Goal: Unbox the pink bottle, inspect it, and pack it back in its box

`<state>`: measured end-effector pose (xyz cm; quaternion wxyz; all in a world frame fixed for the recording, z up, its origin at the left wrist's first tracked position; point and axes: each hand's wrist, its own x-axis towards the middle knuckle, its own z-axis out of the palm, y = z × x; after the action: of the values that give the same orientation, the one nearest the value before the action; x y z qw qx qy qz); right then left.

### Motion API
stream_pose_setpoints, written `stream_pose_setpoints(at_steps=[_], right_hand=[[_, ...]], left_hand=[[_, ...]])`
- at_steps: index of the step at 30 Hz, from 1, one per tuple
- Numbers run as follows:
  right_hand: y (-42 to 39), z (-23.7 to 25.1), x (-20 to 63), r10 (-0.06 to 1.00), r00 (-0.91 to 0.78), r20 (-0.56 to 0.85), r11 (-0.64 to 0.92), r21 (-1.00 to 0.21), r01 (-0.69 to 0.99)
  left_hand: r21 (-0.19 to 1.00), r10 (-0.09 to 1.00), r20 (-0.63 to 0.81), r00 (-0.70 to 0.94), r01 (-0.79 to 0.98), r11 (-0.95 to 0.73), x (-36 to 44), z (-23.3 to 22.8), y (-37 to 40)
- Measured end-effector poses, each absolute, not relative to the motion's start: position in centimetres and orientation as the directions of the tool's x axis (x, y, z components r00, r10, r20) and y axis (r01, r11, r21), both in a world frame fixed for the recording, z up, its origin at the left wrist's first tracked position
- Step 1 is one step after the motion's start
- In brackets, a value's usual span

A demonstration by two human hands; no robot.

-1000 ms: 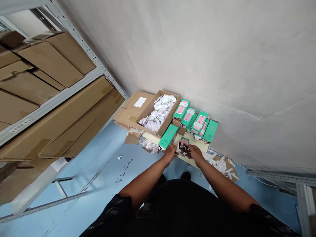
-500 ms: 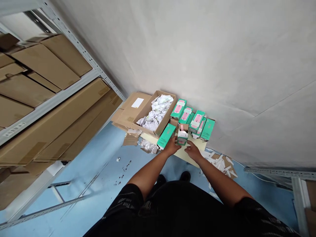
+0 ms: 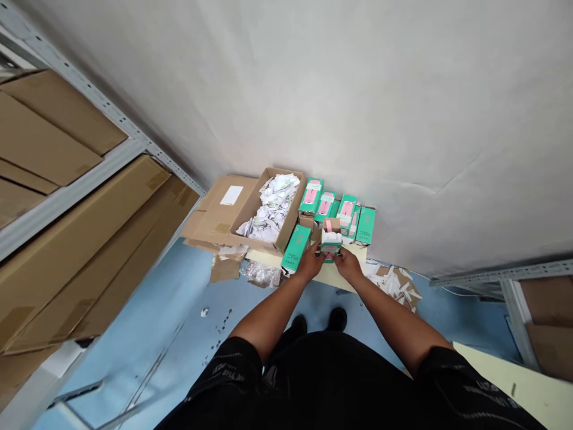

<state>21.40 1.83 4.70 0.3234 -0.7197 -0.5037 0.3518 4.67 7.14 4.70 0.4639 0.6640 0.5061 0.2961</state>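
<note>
Since the earlier frames: both hands drawn together onto the small open box, formerly apart from it on the right side; view swung rightward, with shelving pushed toward the left edge

Pale wall [image 3: 358, 89] across the upper field; blue floor [image 3: 147, 310] below. Grey metal shelving [image 3: 67, 194] at left, loaded with long brown cartons [image 3: 85, 239]. Second shelf frame [image 3: 505, 278] at right edge, low.

Open cardboard carton [image 3: 250, 215] against the wall, filled with crumpled white packets [image 3: 268, 206], its flap bearing a white label [image 3: 231, 194]. Loose cardboard scrap [image 3: 224, 266] and a clear plastic wrapper [image 3: 262, 273] on the floor just beside it.

Pale low board [image 3: 329, 278] beneath the hands. Row of green boxes with pink fronts [image 3: 333, 206] standing along the wall, touching one another. Single green box [image 3: 294, 248] lying tilted between carton and hands. Scattered white slips on cardboard [image 3: 396, 283] to the right, near the wall.

Small open box [image 3: 331, 240], green with a pink and white top, upright on the board directly in front of the green row, between the two hands.

Left hand [image 3: 310, 261] curled against the box's left side, fingers closed on it. Right hand [image 3: 345, 263] curled against the right side, fingertips gripping the box edge. Contents of the box too small to tell
</note>
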Motion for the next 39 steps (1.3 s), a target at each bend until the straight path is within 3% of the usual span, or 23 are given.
stream_pose_setpoints(at_steps=[10, 20, 27, 39], right_hand=[[-0.8, 8.2, 16.8, 0.881, 0.473, -0.007, -0.317, -0.75, 0.58], [-9.4, 12.7, 19.2, 0.694, 0.699, 0.172, -0.44, -0.668, 0.601], [-20.8, 14.1, 25.0, 0.479, 0.865, 0.146, -0.589, -0.677, 0.441], [-44.2, 13.2, 34.6, 0.16, 0.985, 0.067, -0.658, -0.736, 0.157]], left_hand=[[0.915, 0.861, 0.024, 0.508, 0.336, -0.223, 2.4, 8.2, 7.7], [0.937, 0.667, 0.058, 0.743, 0.189, -0.293, 7.7, 12.3, 3.4], [0.918, 0.413, 0.094, 0.906, 0.082, -0.389, 17.2, 14.0, -5.2], [0.903, 0.051, 0.052, 0.997, -0.025, -0.43, 32.7, 13.7, -26.5]])
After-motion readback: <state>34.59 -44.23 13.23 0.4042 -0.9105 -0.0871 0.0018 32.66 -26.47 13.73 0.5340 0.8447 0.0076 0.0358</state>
